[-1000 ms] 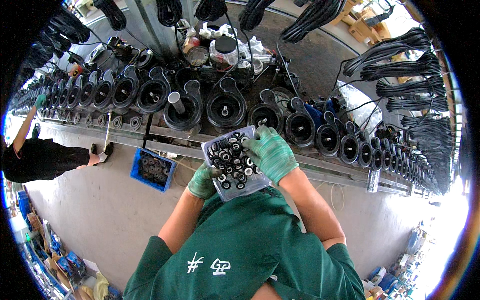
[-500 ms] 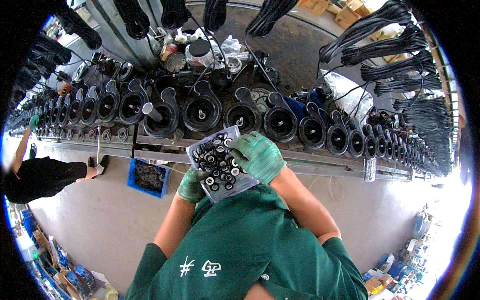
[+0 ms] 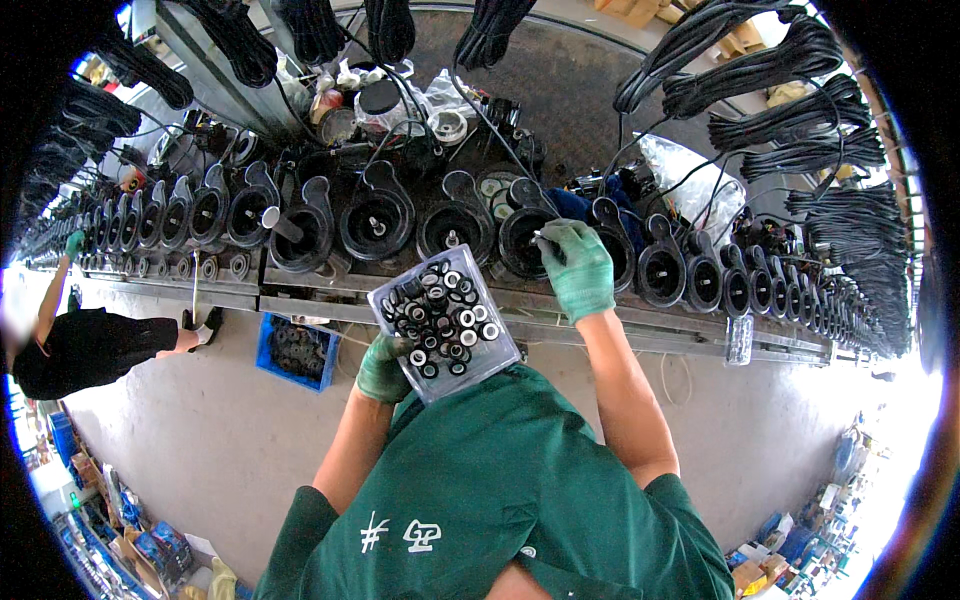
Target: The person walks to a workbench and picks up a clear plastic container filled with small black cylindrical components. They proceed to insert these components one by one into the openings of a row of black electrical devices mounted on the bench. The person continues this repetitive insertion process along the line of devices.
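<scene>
My left hand (image 3: 383,368), in a green glove, holds a clear plastic tray (image 3: 442,322) filled with several small black and white ring parts. My right hand (image 3: 577,268), also gloved green, reaches forward to a black round pump housing (image 3: 523,240) on the line and pinches a small part at its rim. A long row of similar black housings (image 3: 375,220) runs left and right along the conveyor rail (image 3: 300,300).
Another person in a black sleeve (image 3: 90,345) works at the line on the left, one hand near a tool. A blue bin (image 3: 296,352) of dark parts sits below the rail. Bundles of black cables (image 3: 790,90) hang above. Cups and bags (image 3: 380,100) lie behind the housings.
My right hand left the tray and reached out to the housing ahead. The tray stays in my left hand; the view has shifted slightly along the line.
</scene>
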Available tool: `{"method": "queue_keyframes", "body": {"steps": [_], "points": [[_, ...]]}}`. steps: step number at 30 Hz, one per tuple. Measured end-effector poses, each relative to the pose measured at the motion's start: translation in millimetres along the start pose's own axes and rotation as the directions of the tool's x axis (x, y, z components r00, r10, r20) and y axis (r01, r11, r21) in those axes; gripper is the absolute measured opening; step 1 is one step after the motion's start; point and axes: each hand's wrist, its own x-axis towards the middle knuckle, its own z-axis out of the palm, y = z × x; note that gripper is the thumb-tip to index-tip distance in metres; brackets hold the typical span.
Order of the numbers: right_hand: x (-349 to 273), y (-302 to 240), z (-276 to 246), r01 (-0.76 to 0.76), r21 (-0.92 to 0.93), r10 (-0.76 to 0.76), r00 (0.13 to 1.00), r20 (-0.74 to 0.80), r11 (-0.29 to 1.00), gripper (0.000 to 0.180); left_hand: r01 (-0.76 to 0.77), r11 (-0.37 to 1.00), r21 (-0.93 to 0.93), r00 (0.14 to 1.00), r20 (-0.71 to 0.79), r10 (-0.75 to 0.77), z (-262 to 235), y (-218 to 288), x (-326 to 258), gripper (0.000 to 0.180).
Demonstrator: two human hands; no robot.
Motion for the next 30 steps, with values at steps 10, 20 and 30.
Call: {"method": "queue_keyframes", "body": {"steps": [10,20,30], "points": [[-9.0,23.3,6.8,0.1,0.033,-0.105,0.972,0.209,0.994,0.031,-0.059,0.998,0.025,0.998,0.006,0.059,14.5,-9.1,6.9,0.085],[1.3,-50.7,-23.6,0.049,0.106,-0.09,0.896,0.435,0.993,0.03,0.048,0.997,0.053,0.996,0.077,-0.052,46.3,-16.6,22.9,0.087],[-5.7,-32.6,-35.6,-0.14,0.397,0.012,0.951,0.308,0.907,0.019,0.126,0.992,-0.015,0.992,0.013,-0.126,60.4,-37.7,29.9,0.087]]}}
